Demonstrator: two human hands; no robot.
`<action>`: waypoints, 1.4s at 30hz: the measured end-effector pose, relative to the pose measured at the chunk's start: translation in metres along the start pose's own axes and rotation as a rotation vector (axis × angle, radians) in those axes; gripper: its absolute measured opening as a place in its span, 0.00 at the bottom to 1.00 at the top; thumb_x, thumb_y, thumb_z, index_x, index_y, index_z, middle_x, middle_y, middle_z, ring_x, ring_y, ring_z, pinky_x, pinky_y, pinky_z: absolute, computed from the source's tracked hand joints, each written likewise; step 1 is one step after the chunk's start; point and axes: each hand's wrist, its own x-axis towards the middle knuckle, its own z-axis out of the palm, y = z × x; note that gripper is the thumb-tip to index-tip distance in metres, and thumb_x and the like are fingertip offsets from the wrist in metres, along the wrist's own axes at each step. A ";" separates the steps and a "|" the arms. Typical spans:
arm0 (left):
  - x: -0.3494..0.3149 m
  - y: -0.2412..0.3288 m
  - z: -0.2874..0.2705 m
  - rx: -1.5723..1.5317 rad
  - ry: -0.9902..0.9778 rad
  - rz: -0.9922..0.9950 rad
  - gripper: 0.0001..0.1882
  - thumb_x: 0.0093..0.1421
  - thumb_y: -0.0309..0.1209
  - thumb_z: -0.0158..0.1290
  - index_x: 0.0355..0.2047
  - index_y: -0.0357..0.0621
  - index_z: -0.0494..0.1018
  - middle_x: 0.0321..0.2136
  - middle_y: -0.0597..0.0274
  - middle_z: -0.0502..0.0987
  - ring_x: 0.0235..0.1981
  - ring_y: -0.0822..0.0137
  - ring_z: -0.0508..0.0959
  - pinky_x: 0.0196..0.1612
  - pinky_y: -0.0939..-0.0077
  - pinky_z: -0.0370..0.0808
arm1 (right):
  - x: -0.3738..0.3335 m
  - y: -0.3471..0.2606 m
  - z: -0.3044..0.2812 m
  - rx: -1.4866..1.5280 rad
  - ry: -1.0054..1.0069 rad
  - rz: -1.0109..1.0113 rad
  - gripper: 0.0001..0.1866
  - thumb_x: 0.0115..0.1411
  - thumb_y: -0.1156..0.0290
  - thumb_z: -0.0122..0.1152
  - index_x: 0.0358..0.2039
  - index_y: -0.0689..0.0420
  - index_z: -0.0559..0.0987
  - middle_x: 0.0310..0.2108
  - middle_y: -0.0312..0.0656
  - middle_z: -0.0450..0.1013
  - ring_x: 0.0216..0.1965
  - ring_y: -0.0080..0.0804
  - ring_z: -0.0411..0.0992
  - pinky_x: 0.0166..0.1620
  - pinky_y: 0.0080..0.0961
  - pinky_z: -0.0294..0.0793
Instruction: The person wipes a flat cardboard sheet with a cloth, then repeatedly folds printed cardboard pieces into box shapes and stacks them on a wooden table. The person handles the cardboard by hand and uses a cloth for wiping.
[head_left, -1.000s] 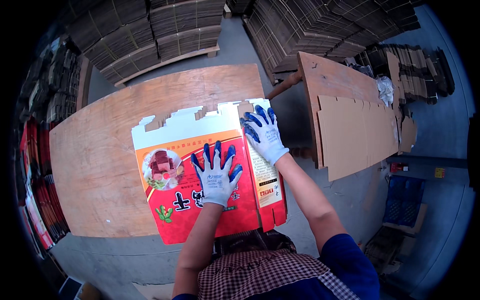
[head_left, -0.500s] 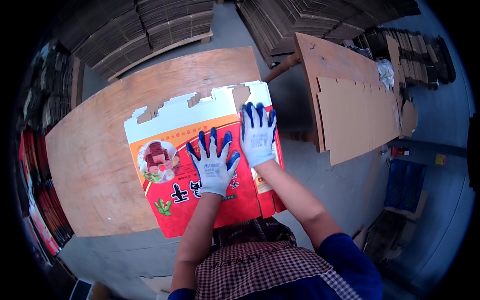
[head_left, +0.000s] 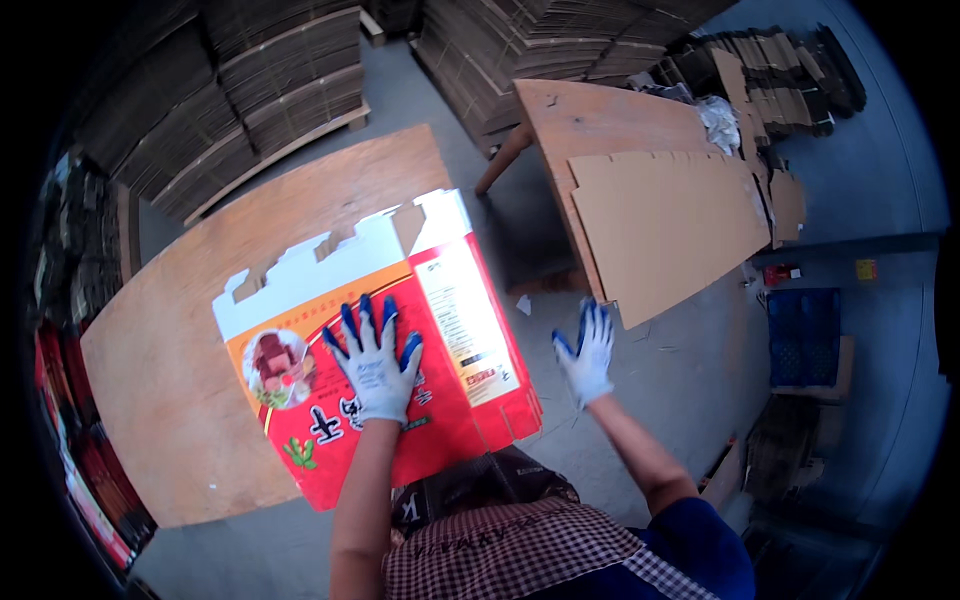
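A flat printed carton (head_left: 440,330), red and orange with a white flapped top edge, lies on a wooden table (head_left: 170,380). My left hand (head_left: 375,360), in a white glove with blue fingertips, rests flat on the carton's middle with fingers spread. My right hand (head_left: 588,352), gloved the same way, hovers open in the air to the right of the carton, above the floor and just below the corner of a plain brown cardboard sheet (head_left: 665,225). It holds nothing.
The brown sheet lies on a second wooden table (head_left: 580,115) at the right. Stacks of flattened cardboard (head_left: 270,70) stand behind both tables. A blue crate (head_left: 803,335) sits on the floor at far right. Red printed cartons (head_left: 75,440) line the left edge.
My right hand has lifted off the carton's right part and moved right, away from it. The left hand stays pressed on the carton.
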 end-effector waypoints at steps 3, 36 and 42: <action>0.000 0.003 0.000 0.006 0.017 0.017 0.38 0.61 0.50 0.56 0.70 0.58 0.61 0.74 0.57 0.49 0.75 0.48 0.43 0.73 0.37 0.32 | 0.083 0.057 0.004 -0.311 -0.131 0.266 0.63 0.50 0.39 0.71 0.74 0.61 0.48 0.74 0.54 0.48 0.73 0.59 0.48 0.71 0.55 0.47; -0.077 -0.134 -0.023 -0.740 0.274 0.092 0.28 0.72 0.44 0.33 0.63 0.41 0.70 0.67 0.56 0.66 0.72 0.51 0.56 0.74 0.52 0.45 | -0.008 -0.104 -0.312 1.124 0.079 0.123 0.41 0.55 0.75 0.61 0.71 0.61 0.61 0.67 0.46 0.64 0.61 0.29 0.69 0.56 0.25 0.74; -0.095 -0.204 0.009 -2.519 -0.147 -0.327 0.31 0.72 0.52 0.44 0.65 0.42 0.64 0.59 0.54 0.73 0.57 0.57 0.76 0.60 0.57 0.74 | -0.044 -0.131 -0.054 1.476 -0.370 0.260 0.42 0.60 0.77 0.66 0.72 0.58 0.58 0.72 0.40 0.57 0.68 0.27 0.57 0.66 0.25 0.61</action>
